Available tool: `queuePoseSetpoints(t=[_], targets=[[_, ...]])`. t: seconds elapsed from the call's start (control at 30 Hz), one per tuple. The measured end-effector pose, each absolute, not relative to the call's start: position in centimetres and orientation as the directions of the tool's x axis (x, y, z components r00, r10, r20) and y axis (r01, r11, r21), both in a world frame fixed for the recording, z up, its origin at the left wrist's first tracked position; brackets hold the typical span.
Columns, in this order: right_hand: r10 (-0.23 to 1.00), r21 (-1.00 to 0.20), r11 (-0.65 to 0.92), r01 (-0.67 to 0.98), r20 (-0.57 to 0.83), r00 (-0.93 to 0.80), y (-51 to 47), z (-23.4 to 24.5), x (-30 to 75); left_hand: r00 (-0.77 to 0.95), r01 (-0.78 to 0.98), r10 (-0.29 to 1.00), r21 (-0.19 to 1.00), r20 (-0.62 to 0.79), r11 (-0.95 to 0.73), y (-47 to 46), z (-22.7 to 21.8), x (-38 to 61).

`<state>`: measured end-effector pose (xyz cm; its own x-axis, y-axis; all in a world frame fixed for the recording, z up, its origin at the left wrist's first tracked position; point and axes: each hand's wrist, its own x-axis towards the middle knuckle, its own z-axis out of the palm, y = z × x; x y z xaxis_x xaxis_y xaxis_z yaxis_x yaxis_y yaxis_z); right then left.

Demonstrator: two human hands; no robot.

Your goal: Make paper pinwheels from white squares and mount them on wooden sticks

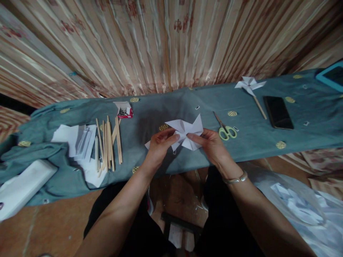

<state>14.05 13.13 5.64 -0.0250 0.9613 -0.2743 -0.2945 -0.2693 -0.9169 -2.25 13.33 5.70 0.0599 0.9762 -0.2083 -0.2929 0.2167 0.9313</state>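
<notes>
Both hands hold a white paper pinwheel (189,127) above the cloth, near the table's front edge. My left hand (160,144) grips its left side, the thumb pressed close to the centre. From the right, my right hand (213,142) pinches it, with that thumb also by the middle. The vanes stand out between the hands, and no stick shows on it. A bit of white paper (147,144) pokes out left of my left hand. Green-handled scissors (226,131) lie just right of my right hand.
Left on the cloth (150,110) are wooden sticks (108,146), paper sheets (72,139), a red box of small metal pieces (125,111) and a white case (29,185). Right are a pinwheel on a stick (250,85), a phone (278,112) and a blue-framed device (332,76). A plastic bag (297,203) holds paper.
</notes>
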Motion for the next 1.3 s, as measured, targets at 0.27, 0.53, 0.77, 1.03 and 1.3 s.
queuePoseSetpoints(t=[0.27,0.53,0.77,1.03,1.3], targets=[[0.96,-0.912,-0.272,-0.306,-0.279,-0.024,13.0,5.6,14.8,0.032,-0.26,0.975,0.94,-0.22,0.221,13.1,6.0,-3.7],[0.956,-0.918,-0.275,-0.285,-0.292,0.017,12.6,5.2,15.5,-0.08,-0.143,0.983,0.978,-0.163,0.15,12.8,5.8,-6.1],[0.953,-0.92,-0.292,-0.262,-0.302,-0.004,12.3,4.8,15.6,-0.13,0.057,0.99,0.996,-0.059,0.067,12.7,5.1,-8.8],[0.945,-0.909,-0.321,-0.266,-0.325,-0.03,12.3,5.0,15.2,-0.116,0.686,0.972,0.724,0.204,-0.07,13.7,4.9,-14.1],[0.951,-0.918,-0.305,-0.254,-0.309,-0.022,12.6,5.0,15.2,-0.159,0.901,0.962,0.43,0.221,0.05,15.0,3.4,-18.4]])
